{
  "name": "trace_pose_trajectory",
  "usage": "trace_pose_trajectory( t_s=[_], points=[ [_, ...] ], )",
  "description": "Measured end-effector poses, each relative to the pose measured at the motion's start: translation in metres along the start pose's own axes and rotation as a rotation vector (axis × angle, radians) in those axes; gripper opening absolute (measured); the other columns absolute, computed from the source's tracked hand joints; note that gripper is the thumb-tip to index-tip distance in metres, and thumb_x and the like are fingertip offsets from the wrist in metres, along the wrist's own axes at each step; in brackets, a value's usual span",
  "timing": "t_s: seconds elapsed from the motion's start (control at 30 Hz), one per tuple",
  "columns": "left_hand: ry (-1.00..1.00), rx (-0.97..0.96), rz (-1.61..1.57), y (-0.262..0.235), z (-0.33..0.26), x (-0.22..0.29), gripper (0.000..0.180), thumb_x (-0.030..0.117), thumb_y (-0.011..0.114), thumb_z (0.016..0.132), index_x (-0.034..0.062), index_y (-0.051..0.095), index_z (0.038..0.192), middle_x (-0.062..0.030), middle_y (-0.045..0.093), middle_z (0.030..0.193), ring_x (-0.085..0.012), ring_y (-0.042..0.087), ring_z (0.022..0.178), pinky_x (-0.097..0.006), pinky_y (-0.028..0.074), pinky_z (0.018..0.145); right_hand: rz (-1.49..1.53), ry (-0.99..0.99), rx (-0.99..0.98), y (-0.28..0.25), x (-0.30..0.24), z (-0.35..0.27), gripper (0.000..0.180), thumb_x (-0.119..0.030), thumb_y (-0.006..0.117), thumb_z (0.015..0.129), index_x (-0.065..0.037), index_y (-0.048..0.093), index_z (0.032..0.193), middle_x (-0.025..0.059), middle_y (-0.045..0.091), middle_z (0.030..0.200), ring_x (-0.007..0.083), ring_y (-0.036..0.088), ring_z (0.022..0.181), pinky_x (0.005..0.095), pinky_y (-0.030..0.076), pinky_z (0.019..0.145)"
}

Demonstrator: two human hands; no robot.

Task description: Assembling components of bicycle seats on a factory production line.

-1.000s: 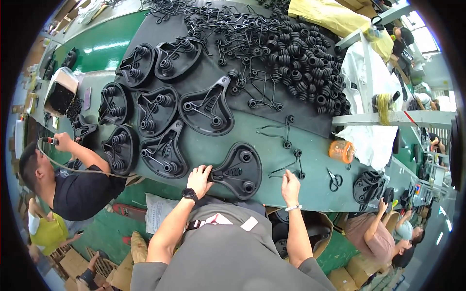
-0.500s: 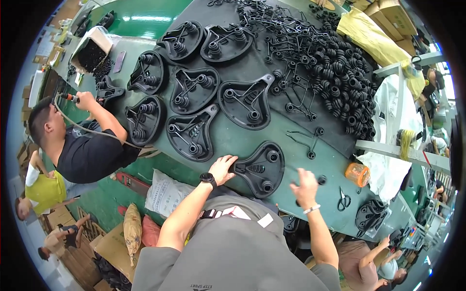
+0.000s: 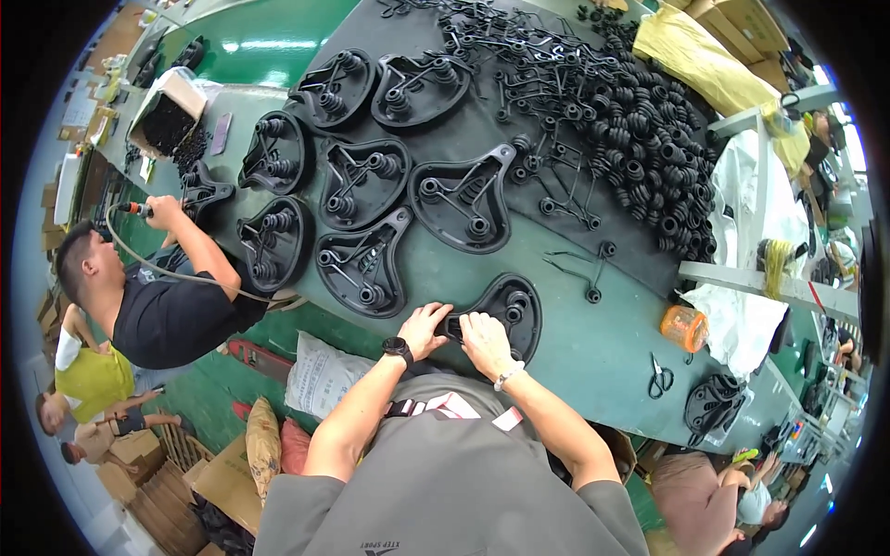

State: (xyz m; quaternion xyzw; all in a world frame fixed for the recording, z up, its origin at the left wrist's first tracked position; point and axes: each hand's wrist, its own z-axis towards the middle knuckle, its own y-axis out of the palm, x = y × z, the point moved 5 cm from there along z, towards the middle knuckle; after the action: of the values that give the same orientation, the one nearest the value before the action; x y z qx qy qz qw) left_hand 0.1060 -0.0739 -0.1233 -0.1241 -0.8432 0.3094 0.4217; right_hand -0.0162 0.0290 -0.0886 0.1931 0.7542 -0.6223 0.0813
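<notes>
An upturned black bicycle saddle (image 3: 519, 310) lies at the table's near edge, its wide end to the right. My left hand (image 3: 425, 331) grips its narrow nose from the left side. Over the nose and middle of the saddle, my right hand (image 3: 486, 345) presses down with fingers bent and close together. Whatever lies under those fingers is hidden. Two round sockets show at the saddle's wide end, only partly visible now. Behind it lie several more upturned saddles (image 3: 461, 199) fitted with wire rails and coil springs. A loose bent wire rail (image 3: 593, 273) rests to the right.
A heap of black ribbed springs (image 3: 654, 157) and a tangle of wire rails (image 3: 528, 69) cover the far right. Scissors (image 3: 660, 377), an orange jar (image 3: 684, 328) and another saddle (image 3: 714, 406) lie right. At left a co-worker (image 3: 176, 283) holds a power screwdriver (image 3: 135, 209).
My right hand has moved left from the open table onto the saddle. A small dark round piece that lay near it no longer shows. My left hand stays at the nose.
</notes>
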Motion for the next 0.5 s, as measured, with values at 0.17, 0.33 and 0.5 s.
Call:
trace_pose_trajectory(
  t_s=[0.17, 0.33, 0.5],
  points=[
    [0.078, -0.037, 0.167, 0.003, 0.006, 0.006, 0.090, 0.025, 0.081, 0.073, 0.0019, 0.042, 0.151, -0.0248, 0.045, 0.150, -0.0427, 0.043, 0.139, -0.052, 0.039, 0.115, 0.250, -0.071, 0.193, -0.085, -0.011, -0.015, 0.063, -0.019, 0.078, 0.074, -0.001, 0.058, 0.131, 0.0176, 0.059, 0.124, 0.0345, 0.054, 0.121, 0.0457, 0.043, 0.108],
    [0.200, 0.232, -0.065, -0.027, 0.032, 0.095, 0.089, 0.048, 0.083, 0.077, 0.0000, 0.049, 0.144, -0.0225, 0.049, 0.147, -0.0457, 0.038, 0.143, -0.052, 0.033, 0.119, 0.524, 0.584, 0.261, -0.058, 0.052, -0.116, 0.070, -0.037, 0.084, 0.077, 0.000, 0.061, 0.131, 0.0238, 0.054, 0.136, 0.0411, 0.053, 0.127, 0.0484, 0.044, 0.109],
    [0.169, 0.252, 0.090, 0.030, 0.084, 0.140, 0.070, 0.043, 0.083, 0.075, 0.0055, 0.062, 0.130, -0.0184, 0.050, 0.147, -0.0478, 0.033, 0.146, -0.059, 0.032, 0.118, 0.870, 0.843, 0.073, 0.011, 0.065, -0.149, 0.089, -0.054, 0.079, 0.083, -0.001, 0.050, 0.148, 0.0346, 0.030, 0.157, 0.0488, 0.040, 0.142, 0.0494, 0.037, 0.118]
  ],
)
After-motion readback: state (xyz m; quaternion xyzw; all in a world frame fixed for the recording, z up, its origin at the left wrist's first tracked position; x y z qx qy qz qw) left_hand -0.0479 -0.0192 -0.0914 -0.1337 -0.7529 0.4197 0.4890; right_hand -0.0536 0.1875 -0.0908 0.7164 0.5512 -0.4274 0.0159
